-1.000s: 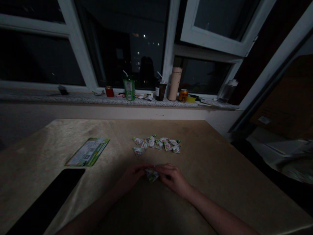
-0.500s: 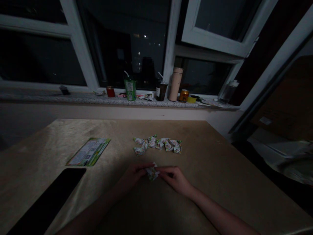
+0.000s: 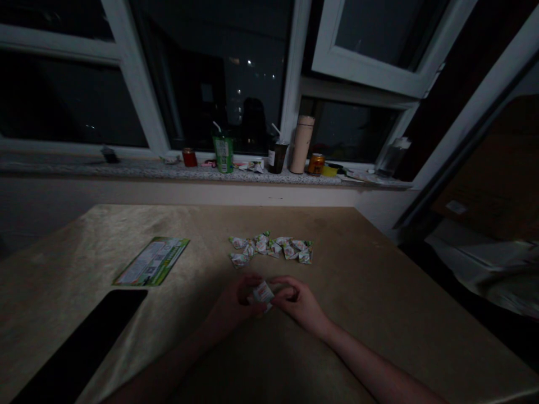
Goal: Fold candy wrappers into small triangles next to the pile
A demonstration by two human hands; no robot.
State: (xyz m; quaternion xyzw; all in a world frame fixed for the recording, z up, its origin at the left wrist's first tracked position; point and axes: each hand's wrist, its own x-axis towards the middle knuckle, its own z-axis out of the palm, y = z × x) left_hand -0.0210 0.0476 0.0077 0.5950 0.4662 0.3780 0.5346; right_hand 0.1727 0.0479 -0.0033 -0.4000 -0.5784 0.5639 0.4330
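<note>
- Head view: the left hand and the right hand meet over the near middle of the tan surface, both curled around one small folded paper piece.
- The left hand's fingers are bent inward, pinching the piece's left edge; the hand is partly closed, not a fist.
- The right hand's fingers curl the same way, gripping the piece's right side, with the fingertips pressed against it.
- The folded paper piece is pale, with a reddish and green print, and it shows as a small angled flap between the two sets of fingertips. In the dim light I cannot tell whether it is raised off the surface.
- Just beyond the hands lies a cluster of folded pieces of the same printed paper, spread in a loose row and apart from the hands.
- Off to the left lies a flat green-and-white leaflet, with a dark flat slab nearer the front edge.
- On the windowsill stand a green cup with a straw, a tall pale flask and an orange can.
</note>
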